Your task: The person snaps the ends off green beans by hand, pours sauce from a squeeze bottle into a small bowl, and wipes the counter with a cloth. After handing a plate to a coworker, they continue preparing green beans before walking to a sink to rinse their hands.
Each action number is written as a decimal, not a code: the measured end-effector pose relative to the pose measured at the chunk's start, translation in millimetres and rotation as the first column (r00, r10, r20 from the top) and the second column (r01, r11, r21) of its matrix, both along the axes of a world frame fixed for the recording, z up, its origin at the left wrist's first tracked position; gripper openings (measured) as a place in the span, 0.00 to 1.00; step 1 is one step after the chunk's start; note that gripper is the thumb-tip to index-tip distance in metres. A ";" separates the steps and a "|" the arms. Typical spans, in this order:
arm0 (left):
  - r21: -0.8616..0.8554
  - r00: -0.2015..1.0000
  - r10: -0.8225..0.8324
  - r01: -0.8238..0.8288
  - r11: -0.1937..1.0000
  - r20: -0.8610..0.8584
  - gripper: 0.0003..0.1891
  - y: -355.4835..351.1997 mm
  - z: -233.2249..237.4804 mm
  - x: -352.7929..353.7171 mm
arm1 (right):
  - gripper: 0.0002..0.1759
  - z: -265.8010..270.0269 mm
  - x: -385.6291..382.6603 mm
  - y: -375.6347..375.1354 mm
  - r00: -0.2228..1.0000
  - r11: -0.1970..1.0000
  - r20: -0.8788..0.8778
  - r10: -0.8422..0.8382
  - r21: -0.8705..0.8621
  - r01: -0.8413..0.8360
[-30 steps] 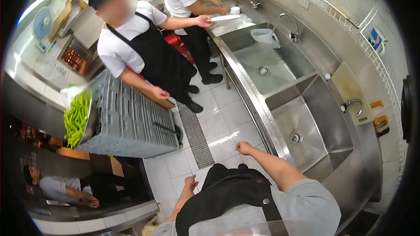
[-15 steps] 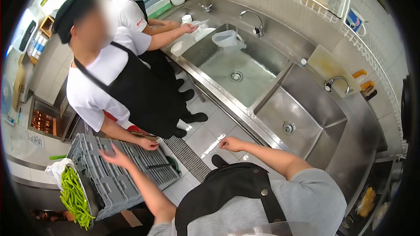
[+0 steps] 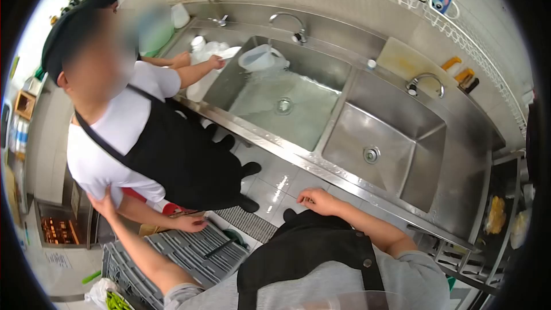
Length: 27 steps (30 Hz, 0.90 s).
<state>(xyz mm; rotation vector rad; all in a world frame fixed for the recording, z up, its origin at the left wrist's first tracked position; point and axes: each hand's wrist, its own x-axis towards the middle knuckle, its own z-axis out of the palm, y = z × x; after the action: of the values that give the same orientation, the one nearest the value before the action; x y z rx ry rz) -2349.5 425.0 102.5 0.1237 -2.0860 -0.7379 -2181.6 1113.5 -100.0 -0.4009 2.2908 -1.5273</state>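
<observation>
My left hand [image 3: 103, 202] touches the upper arm of a co-worker [image 3: 183, 161] in a white T-shirt and black apron, its fingers stretched out against the sleeve. Below that arm stand stacked grey plastic crates [image 3: 172, 252]. Near my waist, in front of my black apron [image 3: 310, 247], my right hand [image 3: 315, 200] hangs with loosely curled fingers, and I see nothing in it. It is apart from the steel sink edge ahead of it.
A sink basin [image 3: 338, 100] holds water and a translucent jug [image 3: 256, 57]; a second basin [image 3: 396, 123] lies to its right. A cutting board [image 3: 404, 66] leans on the wall. Another person's forearm shows behind the co-worker. Green chilies [image 3: 116, 301] sit by the crates.
My left hand has moved from above the crates up to the co-worker's arm. My view has shifted, and the co-worker appears closer. My right hand stays near my waist.
</observation>
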 end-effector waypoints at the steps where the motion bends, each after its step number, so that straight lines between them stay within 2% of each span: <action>1: -0.005 1.000 -0.026 0.027 1.000 0.016 0.44 -13.0 0.4 -9.3 | 0.07 1.1 9.6 14.9 1.000 1.000 -0.026 0.015 0.013 -0.015; 3: 0.019 0.981 0.134 -0.138 0.990 0.144 0.35 -52.1 -0.4 -30.7 | 0.07 12.1 23.5 47.4 0.998 0.999 0.012 -0.054 -0.006 0.054; 5: 0.207 0.940 0.099 -0.174 0.963 0.326 0.34 -12.2 35.1 -23.4 | 0.07 18.8 35.3 75.7 0.984 0.980 0.050 -0.173 -0.086 0.177; 6: 0.220 0.927 0.044 -0.134 0.966 0.372 0.32 -21.9 42.2 -27.5 | 0.07 27.1 37.1 90.4 0.972 0.968 0.054 -0.228 -0.098 0.233; 7: 0.360 0.909 -0.035 -0.130 0.924 0.416 0.31 -26.5 43.9 -25.8 | 0.07 26.4 40.4 105.4 0.950 0.947 0.004 -0.312 -0.076 0.312; 8: 0.382 0.892 -0.033 -0.159 0.910 0.450 0.32 -26.1 46.0 -23.9 | 0.07 25.1 41.9 122.3 0.929 0.928 0.011 -0.369 -0.055 0.369; 9: 0.397 0.888 -0.062 -0.141 0.907 0.456 0.33 -23.6 45.9 -21.5 | 0.06 24.6 41.9 136.3 0.897 0.897 -0.004 -0.442 -0.012 0.442; 11: 0.333 0.905 0.070 -0.226 0.915 0.420 0.40 -4.3 38.9 -12.1 | 0.06 13.7 38.0 162.0 0.810 0.805 0.049 -0.584 -0.092 0.586; 13: 0.124 0.957 0.214 -0.241 0.963 0.195 0.40 -51.1 -2.2 -11.5 | 0.05 22.9 32.2 174.5 0.708 0.697 0.042 -0.705 -0.138 0.703; 15: 0.213 0.889 0.342 -0.414 0.885 0.306 0.37 -43.3 -6.7 -1.8 | 0.05 36.5 20.6 192.2 0.620 0.613 -0.029 -0.784 -0.189 0.767; 16: 0.240 0.878 0.361 -0.441 0.865 0.314 0.37 -47.8 -11.1 -0.4 | 0.04 38.5 16.2 194.9 0.583 0.566 0.000 -0.813 -0.236 0.790; 17: 0.108 0.821 0.454 -0.516 0.850 0.345 0.38 -58.7 -15.9 3.4 | 0.04 39.1 12.9 197.0 0.566 0.546 0.025 -0.824 -0.227 0.806; 19: 0.032 0.723 0.543 -0.612 0.790 0.428 0.40 -56.0 -18.0 19.4 | 0.04 33.3 3.4 200.4 0.623 0.603 -0.010 -0.782 -0.263 0.753; 22: 0.011 0.612 0.743 -0.774 0.633 0.270 0.45 -1.5 -42.9 46.7 | 0.04 36.2 -8.3 212.0 0.766 0.768 -0.066 -0.640 -0.063 0.637; 23: 0.062 0.573 0.813 -0.820 0.569 0.103 0.49 18.2 -72.0 51.6 | 0.04 33.3 -15.2 214.7 0.773 0.778 -0.083 -0.628 -0.065 0.625; 24: 0.056 0.537 0.833 -0.843 0.535 0.132 0.47 91.8 -69.1 60.8 | 0.04 28.1 -20.9 216.4 0.781 0.787 -0.098 -0.616 -0.063 0.613; 25: 0.099 0.544 0.838 -0.837 0.538 0.038 0.46 127.6 -91.1 65.0 | 0.04 25.6 -24.9 219.3 0.792 0.799 -0.110 -0.601 -0.055 0.599; 26: 0.132 0.565 0.825 -0.816 0.563 -0.029 0.46 157.1 -122.7 71.5 | 0.04 34.0 -31.6 219.4 0.791 0.792 -0.036 -0.610 -0.023 0.610; 27: 0.152 0.594 0.802 -0.789 0.596 -0.058 0.45 186.2 -156.6 79.9 | 0.05 33.6 -36.1 219.4 0.795 0.796 -0.045 -0.605 -0.020 0.605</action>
<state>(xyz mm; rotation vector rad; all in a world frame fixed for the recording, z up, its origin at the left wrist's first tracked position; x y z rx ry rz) -2269.6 611.3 -54.1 0.9988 -1.6018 -0.2713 -2217.8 1332.9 -66.4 0.3529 2.6023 -1.8080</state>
